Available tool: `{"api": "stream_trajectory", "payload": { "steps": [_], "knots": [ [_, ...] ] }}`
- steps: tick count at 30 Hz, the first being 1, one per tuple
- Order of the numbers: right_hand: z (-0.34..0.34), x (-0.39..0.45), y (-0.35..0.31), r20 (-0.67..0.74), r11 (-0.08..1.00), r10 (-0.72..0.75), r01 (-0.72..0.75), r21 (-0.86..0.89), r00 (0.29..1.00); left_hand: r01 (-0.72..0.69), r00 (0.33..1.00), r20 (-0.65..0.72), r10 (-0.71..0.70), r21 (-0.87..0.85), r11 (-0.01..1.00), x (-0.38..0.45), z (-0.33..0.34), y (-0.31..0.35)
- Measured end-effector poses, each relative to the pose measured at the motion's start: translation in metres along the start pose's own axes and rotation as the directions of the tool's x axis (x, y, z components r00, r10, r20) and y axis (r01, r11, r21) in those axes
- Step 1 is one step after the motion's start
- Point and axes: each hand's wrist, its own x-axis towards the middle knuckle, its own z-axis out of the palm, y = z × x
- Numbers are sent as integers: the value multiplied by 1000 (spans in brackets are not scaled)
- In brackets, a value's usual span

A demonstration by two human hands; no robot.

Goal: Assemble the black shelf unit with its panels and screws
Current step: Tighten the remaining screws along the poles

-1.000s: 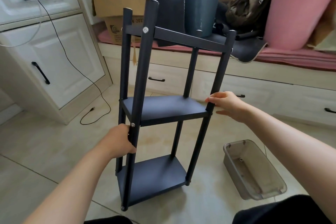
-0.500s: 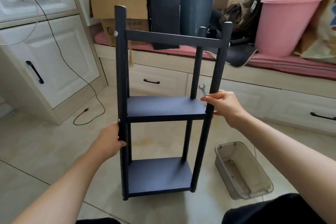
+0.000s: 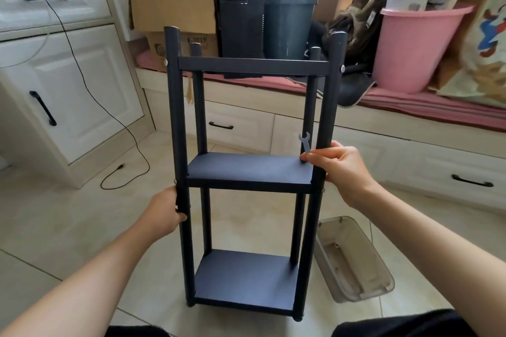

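The black shelf unit stands upright on the tiled floor in front of the person, with 3 panels fitted between 4 posts. The left hand grips the front-left post just below the middle panel. The right hand wraps the front-right post at middle-panel height and pinches a small wrench, beside a clear plastic bin.

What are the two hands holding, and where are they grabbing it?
The left hand grips the black shelf unit by its front left post, below the middle shelf. The right hand pinches a small wrench by its lower end, against the front right post.
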Motion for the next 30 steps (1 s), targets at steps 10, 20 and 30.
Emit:
{"api": "stream_trajectory", "payload": {
  "steps": [10, 20, 30],
  "knots": [
    [-3, -7, -5, 38, 998, -44, 45, -37, 998, 97, 993, -67, -100, -55, 994, 6, 21, 9],
    [4, -12, 2, 110, 997, -60, 65, -43, 992, 47, 998, -45, -49, -41, 998, 2, 27, -1],
    [13, -19, -8, 141, 988, -86, 103, -115, 986, 144, 984, -120, -131, 112, 983, 12, 37, 12]
  ]
}}
